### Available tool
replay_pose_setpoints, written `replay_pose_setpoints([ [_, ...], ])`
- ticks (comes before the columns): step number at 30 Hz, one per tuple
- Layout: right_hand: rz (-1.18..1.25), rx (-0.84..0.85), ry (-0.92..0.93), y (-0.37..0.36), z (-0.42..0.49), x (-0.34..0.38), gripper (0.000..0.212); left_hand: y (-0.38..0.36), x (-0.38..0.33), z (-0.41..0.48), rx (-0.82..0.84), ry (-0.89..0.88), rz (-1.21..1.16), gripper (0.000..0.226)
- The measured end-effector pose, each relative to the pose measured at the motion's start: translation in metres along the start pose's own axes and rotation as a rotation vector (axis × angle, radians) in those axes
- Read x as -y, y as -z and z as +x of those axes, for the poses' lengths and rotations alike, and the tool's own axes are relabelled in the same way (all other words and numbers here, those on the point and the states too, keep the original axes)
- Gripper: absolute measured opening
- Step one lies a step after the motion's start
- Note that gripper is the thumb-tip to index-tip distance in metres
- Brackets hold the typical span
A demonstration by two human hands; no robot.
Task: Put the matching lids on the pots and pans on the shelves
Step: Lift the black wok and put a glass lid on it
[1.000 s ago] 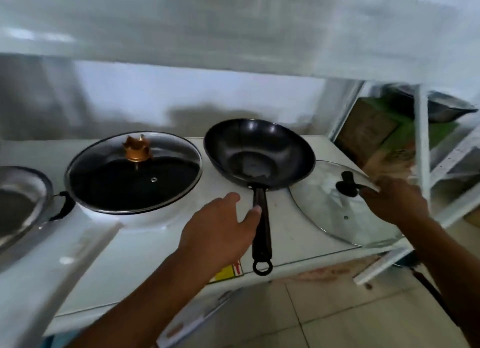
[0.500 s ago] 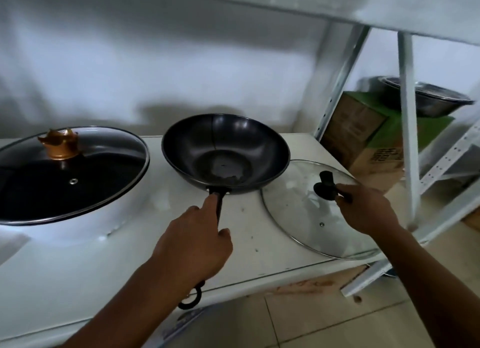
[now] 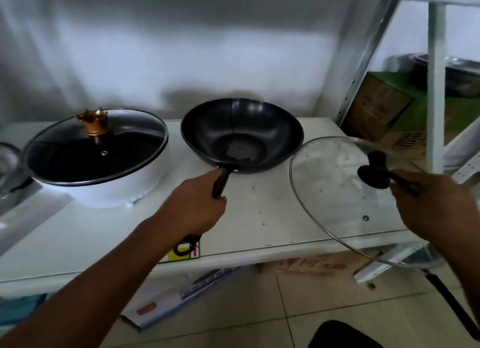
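Observation:
A black wok (image 3: 242,136) stands uncovered in the middle of the white shelf (image 3: 262,218). My left hand (image 3: 193,207) is closed around its dark handle. My right hand (image 3: 433,202) grips the black knob of a clear glass lid (image 3: 335,181), which is tilted and raised off the shelf to the right of the wok. At the left a white pot (image 3: 109,181) wears a glass lid (image 3: 96,145) with a gold crown-shaped knob.
A steel pan's edge (image 3: 9,166) shows at far left. White shelf posts (image 3: 436,83) rise at right, with a green cardboard box (image 3: 389,106) and a steel bowl (image 3: 459,77) behind them. A boxed item (image 3: 179,298) and another pan handle (image 3: 452,303) lie below, above the tiled floor.
My left hand closed around the wok's handle. My right hand lifted the glass lid off the shelf and tilted it; the view shifted left and closer.

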State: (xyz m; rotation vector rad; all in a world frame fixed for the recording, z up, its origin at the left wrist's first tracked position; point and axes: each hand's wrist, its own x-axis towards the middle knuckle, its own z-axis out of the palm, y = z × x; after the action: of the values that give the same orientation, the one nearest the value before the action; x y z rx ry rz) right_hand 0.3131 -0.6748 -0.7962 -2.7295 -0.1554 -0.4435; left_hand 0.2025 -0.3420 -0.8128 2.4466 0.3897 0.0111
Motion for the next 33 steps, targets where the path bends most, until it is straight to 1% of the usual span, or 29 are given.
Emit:
replay_pose_setpoints([
  [3,0.019,-0.048,0.084,0.024,0.005,-0.001,0.032,0.003,0.002,-0.001,0.027,0.017,-0.071,0.035],
  [5,0.066,-0.09,0.097,0.036,0.009,0.004,0.044,0.004,0.005,-0.002,0.027,0.015,-0.101,0.038],
  [6,0.093,-0.112,0.096,0.041,0.011,0.01,0.046,0.003,0.006,-0.003,0.02,0.013,-0.106,0.039],
  [9,0.192,-0.178,0.162,0.04,0.02,0.037,0.028,0.002,0.006,-0.004,0.005,0.019,-0.087,0.045],
  [11,0.248,-0.187,0.228,0.033,0.029,0.062,0.029,0.001,0.005,-0.005,0.006,0.012,-0.066,0.048],
  [13,0.261,-0.151,0.287,0.014,0.043,0.082,0.029,0.001,0.005,-0.005,0.007,0.017,-0.058,0.052],
  [17,0.351,-0.108,0.347,-0.028,0.067,0.119,0.027,0.004,0.009,-0.005,0.015,0.018,-0.03,0.059],
  [20,0.338,-0.067,0.422,-0.048,0.079,0.138,0.03,0.006,0.014,-0.008,0.023,0.012,-0.052,0.06],
  [23,0.294,-0.049,0.467,-0.059,0.092,0.147,0.027,0.008,0.015,-0.012,0.035,-0.003,-0.054,0.059],
  [27,0.274,0.01,0.465,-0.071,0.109,0.154,0.024,0.01,0.009,-0.016,0.035,-0.013,-0.026,0.056],
  [31,0.274,0.054,0.444,-0.075,0.116,0.159,0.024,0.004,0.002,-0.024,0.0,-0.012,0.008,0.047],
  [33,0.263,0.083,0.46,-0.078,0.118,0.161,0.021,-0.001,0.002,-0.03,-0.01,-0.009,-0.004,0.047],
])
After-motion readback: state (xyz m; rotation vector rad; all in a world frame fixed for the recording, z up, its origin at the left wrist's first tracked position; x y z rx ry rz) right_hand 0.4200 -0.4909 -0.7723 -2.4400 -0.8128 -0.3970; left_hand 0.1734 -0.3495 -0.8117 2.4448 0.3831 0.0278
